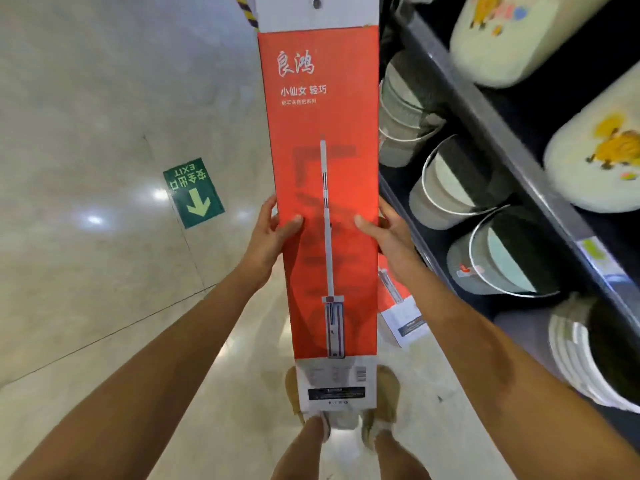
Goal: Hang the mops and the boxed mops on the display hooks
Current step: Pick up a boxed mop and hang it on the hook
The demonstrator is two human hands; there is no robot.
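Under the boxed mop spreads glossy floor.

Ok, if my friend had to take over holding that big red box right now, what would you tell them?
Left hand: grips the left edge of the red boxed mop.
Right hand: grips the right edge.
The box is held upright above the floor, beside the shelf of buckets. Its hanging hole is at the top.
A second boxed mop lies on the floor behind it.
Done: this box is in hand.
Left: no hook is in view. Find one, hang this box by its hole, then hang the one on the floor.
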